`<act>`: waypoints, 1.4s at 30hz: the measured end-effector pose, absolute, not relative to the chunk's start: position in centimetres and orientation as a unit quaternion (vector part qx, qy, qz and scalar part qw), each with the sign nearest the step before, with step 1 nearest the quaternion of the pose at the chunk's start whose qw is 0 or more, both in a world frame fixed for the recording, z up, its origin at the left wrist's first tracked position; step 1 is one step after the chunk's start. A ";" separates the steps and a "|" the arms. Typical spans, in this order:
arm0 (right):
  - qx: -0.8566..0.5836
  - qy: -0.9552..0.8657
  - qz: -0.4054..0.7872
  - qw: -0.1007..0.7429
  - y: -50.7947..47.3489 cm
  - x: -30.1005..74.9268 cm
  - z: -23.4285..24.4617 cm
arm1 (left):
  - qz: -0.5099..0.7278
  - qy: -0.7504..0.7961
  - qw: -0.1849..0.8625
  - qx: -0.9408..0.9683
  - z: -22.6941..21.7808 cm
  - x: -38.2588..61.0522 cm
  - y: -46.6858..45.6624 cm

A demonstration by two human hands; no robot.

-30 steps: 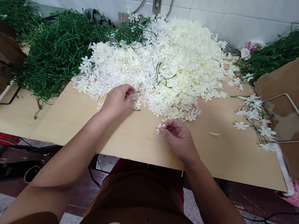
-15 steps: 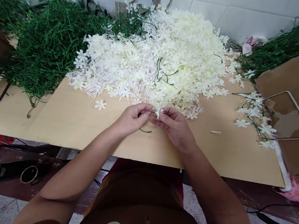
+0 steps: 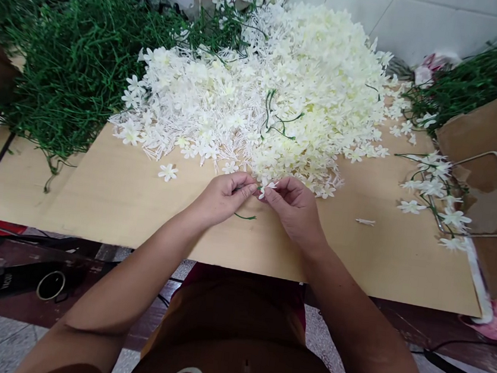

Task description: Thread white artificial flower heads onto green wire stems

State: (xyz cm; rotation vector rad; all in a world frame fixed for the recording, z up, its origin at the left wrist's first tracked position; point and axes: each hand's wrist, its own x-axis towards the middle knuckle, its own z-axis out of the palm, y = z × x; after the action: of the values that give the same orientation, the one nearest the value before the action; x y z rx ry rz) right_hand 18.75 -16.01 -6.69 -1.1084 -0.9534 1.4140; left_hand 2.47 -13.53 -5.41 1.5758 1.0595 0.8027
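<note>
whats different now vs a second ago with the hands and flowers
The left hand has moved right, bringing its green stem up to the white flower in the right hand. Nothing was visibly let go. The flower pile and green heap stayed put.

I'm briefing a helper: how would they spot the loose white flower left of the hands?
On the pale tabletop, find the big heap of white flowers. Just off its near edge, left of the person's left hand, lies the loose flower. Unlike the heaped ones, it lies alone, petals spread.
</note>
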 end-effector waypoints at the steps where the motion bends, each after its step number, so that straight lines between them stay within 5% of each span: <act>1: -0.471 -0.413 0.575 0.526 -16.0 18.7 -6.8 | 0.332 0.441 0.512 0.658 -5.4 2.5 -13.5; 42: -0.430 -0.441 0.616 0.490 -16.5 19.9 -7.8 | 0.268 0.366 0.572 0.683 -6.0 2.8 -13.4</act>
State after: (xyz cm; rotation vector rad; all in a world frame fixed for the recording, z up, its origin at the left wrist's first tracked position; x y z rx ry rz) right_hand 19.89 -16.51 -7.75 -1.0436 -1.0721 1.4972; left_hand 2.79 -13.44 -6.01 1.6016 0.8586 0.6277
